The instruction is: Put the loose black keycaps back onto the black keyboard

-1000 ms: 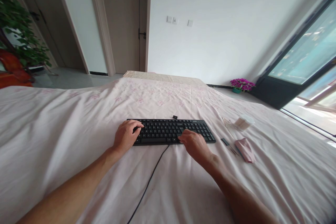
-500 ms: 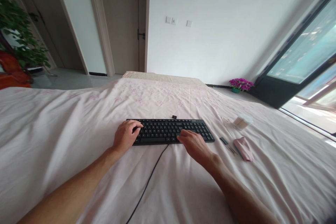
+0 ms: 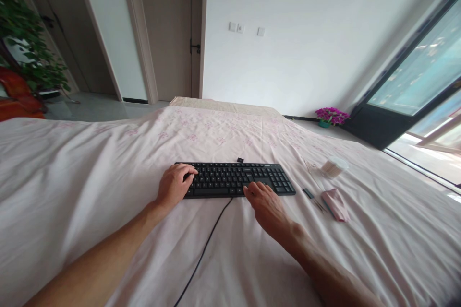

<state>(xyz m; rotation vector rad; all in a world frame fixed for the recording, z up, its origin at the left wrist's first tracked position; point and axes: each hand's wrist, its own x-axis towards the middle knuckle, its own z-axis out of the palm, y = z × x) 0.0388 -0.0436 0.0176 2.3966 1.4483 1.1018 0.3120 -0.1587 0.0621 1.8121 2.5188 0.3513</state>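
A black keyboard [image 3: 219,181] lies flat on the pale pink bedcover, its cord [image 3: 203,252] running toward me from the front edge. My left hand [image 3: 175,183] rests over the keyboard's left end, with thumb and forefinger apart on the keys. Over the front edge, right of the space bar, my right hand [image 3: 264,201] has its fingers spread and touching the keys; a plain dark patch shows just beyond its fingertips. Neither hand visibly grips anything. Behind the keyboard sits a small black piece [image 3: 240,159], too small to name.
To the right stand a clear tub of cotton swabs [image 3: 334,167], a folded pink cloth [image 3: 335,205], a small dark strip [image 3: 308,193] and thin metal tools [image 3: 319,205]. The bedcover [image 3: 108,172] is wrinkled. Pink flowers [image 3: 331,115] stand by the wall.
My right hand has shifted slightly, and its fingers are more spread and raised, uncovering more of the keys. My left hand stays on the left end.
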